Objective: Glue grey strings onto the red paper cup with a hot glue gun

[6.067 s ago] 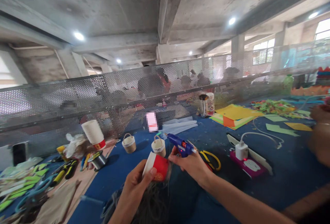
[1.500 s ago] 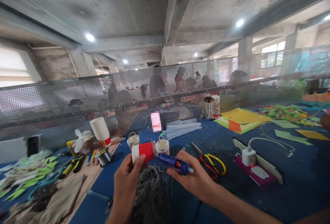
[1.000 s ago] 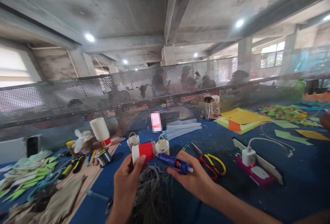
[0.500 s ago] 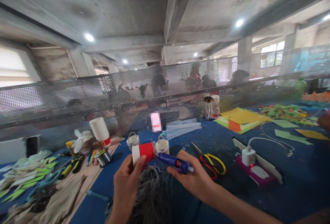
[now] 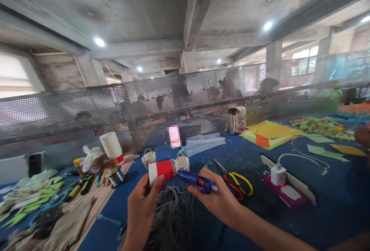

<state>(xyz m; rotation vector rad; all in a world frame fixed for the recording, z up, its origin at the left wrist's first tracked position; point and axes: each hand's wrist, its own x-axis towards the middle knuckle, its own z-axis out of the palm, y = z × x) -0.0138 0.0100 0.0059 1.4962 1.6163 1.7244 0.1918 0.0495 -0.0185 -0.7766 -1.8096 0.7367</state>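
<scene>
A red and white paper cup (image 5: pixel 164 170) lies sideways in my left hand (image 5: pixel 144 201), whose thumb and fingers are closed round its white end. My right hand (image 5: pixel 216 195) grips a blue hot glue gun (image 5: pixel 192 178), with its nozzle at the cup's right end; whether it touches I cannot tell. A clear glue stick pokes out of the gun's back. Just behind the cup stand two small white cups with handles, one on the left (image 5: pixel 148 158) and one on the right (image 5: pixel 182 162). Grey cord (image 5: pixel 170 212) lies in a tangled heap below the cup.
Scissors (image 5: pixel 237 185) with red and yellow handles lie right of my right hand. Farther right is a purple power strip (image 5: pixel 286 193) with a white plug. Stacked paper cups (image 5: pixel 111 147) and a wire spool (image 5: pixel 115 176) stand left. A perforated metal screen (image 5: pixel 150 108) runs behind.
Hardly anything differs. The glue gun and cup stay in nearly the same place, with only a slight shift. People behind the screen have moved a little.
</scene>
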